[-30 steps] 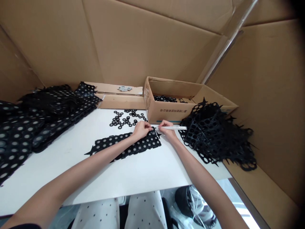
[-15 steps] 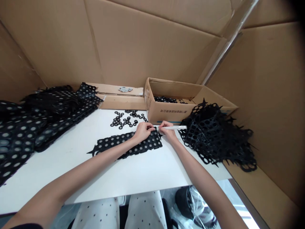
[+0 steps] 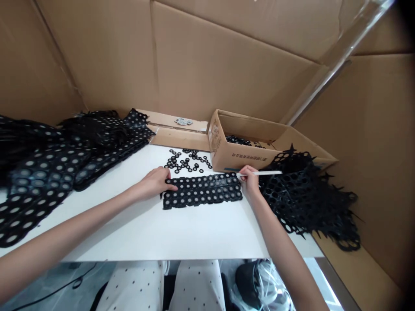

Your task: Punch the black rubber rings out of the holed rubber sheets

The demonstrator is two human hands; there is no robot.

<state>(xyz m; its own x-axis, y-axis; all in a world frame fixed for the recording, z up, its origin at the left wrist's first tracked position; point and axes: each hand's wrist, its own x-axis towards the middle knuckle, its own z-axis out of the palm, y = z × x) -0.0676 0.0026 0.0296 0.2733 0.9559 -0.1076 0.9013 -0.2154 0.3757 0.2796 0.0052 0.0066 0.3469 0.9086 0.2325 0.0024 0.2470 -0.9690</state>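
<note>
A black rubber sheet (image 3: 202,192) with rows of round rings lies flat on the white table. At its left end my left hand (image 3: 158,181) pinches the edge between thumb and fingers. My right hand (image 3: 250,178) is closed around a slim white pen-like tool (image 3: 270,172), near the sheet's upper right corner. The tool's rear end points right; its tip is close to the sheet's corner, too small to make out. Behind the sheet, loose black rings (image 3: 185,162) are scattered on the table.
A cardboard box (image 3: 249,160) with black rings inside stands at the back. On the right lies a heap of punched-out black sheets (image 3: 304,198). Stacked dotted black sheets (image 3: 81,160) fill the left. Cardboard walls (image 3: 227,56) enclose the white table (image 3: 194,237).
My left hand has moved from the sheet's right end to its left end. The sheet lies straighter, and the star-shaped scrap at its left end is mostly out of sight. The view has shifted.
</note>
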